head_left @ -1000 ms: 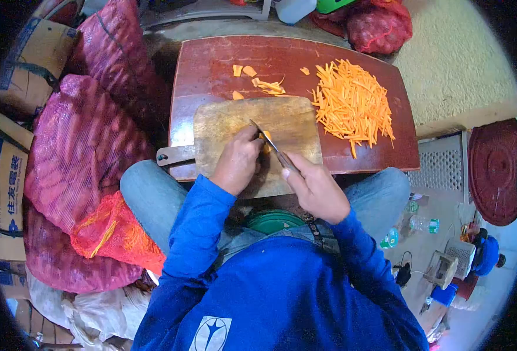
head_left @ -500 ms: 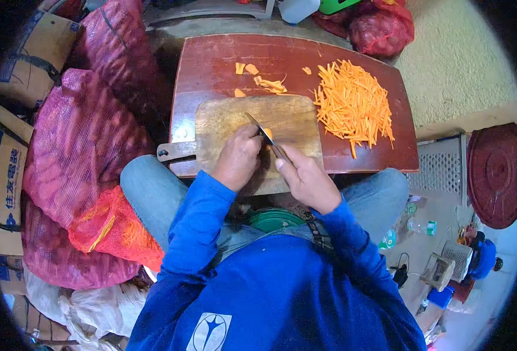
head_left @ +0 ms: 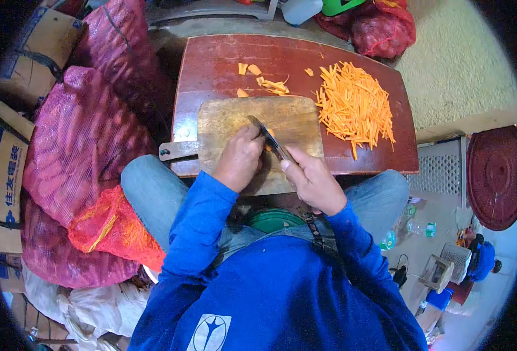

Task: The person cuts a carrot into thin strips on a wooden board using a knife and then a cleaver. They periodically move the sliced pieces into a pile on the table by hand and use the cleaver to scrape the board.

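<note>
My right hand (head_left: 314,182) is closed around the handle of a knife (head_left: 259,125), its blade slanting up to the left over the wooden cutting board (head_left: 216,117). Against the board, the curled fingers of my left hand (head_left: 240,157) hold a piece of carrot (head_left: 271,133), which the blade and fingers mostly hide. The blade lies right beside my left fingertips. To the right of the board sits a heap of thin carrot strips (head_left: 355,108). Several carrot offcuts (head_left: 274,86) lie behind the board on the red table (head_left: 212,64).
Pink mesh sacks (head_left: 83,140) and cardboard boxes (head_left: 4,169) crowd the left side. An orange net bag (head_left: 115,225) lies by my left knee. Beneath the board, between my legs, is a green round container (head_left: 276,220). A pale ledge (head_left: 457,76) borders the table's right.
My right hand has shifted slightly right and down, and the knife's blade has tilted a little. My left hand stays in nearly the same place.
</note>
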Motion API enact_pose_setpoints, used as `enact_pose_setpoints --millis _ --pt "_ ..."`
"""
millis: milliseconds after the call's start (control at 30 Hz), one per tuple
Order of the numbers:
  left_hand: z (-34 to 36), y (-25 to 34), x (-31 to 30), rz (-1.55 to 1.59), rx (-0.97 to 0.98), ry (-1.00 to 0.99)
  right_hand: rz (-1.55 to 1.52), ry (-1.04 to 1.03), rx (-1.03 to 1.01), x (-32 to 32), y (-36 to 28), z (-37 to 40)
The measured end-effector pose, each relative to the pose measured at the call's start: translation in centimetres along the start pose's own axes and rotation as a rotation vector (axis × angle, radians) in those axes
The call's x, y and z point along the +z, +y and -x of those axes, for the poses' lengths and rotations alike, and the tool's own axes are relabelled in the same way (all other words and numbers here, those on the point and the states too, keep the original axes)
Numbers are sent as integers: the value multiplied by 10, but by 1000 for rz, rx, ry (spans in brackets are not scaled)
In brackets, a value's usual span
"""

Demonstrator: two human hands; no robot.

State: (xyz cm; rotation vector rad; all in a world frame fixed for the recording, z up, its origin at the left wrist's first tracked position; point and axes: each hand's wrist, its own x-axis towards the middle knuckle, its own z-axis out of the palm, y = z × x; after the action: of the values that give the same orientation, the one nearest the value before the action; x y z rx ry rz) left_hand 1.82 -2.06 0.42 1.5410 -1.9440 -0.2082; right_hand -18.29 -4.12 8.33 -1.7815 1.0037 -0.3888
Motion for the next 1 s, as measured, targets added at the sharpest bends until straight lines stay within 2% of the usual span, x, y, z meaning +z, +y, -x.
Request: enact_pose_setpoints --millis 167,200,267,300,400,467,633,700,733,800,833,933,1000 --pt "1 -1 1 -2 17 25 94 67 -229 5 20 -16" --pt "-1 -2 -1 19 29 46 94 71 -233 4 18 -14" --pt "-1 -3 -1 16 11 24 -9 2 -48 3 14 -7" --pt "1 -2 -1 16 -8 -5 -9 -7 -41 4 15 -6" --pt "0 -2 1 4 -4 7 43 5 -63 1 15 -8" --pt "-5 0 -2 32 -10 15 40 55 -168 1 12 -10" --pt "0 -7 -2 135 -20 76 240 21 -153 18 26 -23" --pt "1 0 -5 71 5 76 -29 66 -302 17 28 -30" --pt "1 4 -7 73 -18 58 -29 66 -308 15 28 -28" --pt "2 -4 -1 100 -47 23 -154 86 -115 7 26 -18" --pt "1 -6 -1 101 -54 25 -153 79 -113 2 25 -14" --pt "1 -8 1 67 -29 5 -317 63 100 -14 17 0" --pt "-2 -8 3 20 -59 -27 -305 46 129 -14 16 7"
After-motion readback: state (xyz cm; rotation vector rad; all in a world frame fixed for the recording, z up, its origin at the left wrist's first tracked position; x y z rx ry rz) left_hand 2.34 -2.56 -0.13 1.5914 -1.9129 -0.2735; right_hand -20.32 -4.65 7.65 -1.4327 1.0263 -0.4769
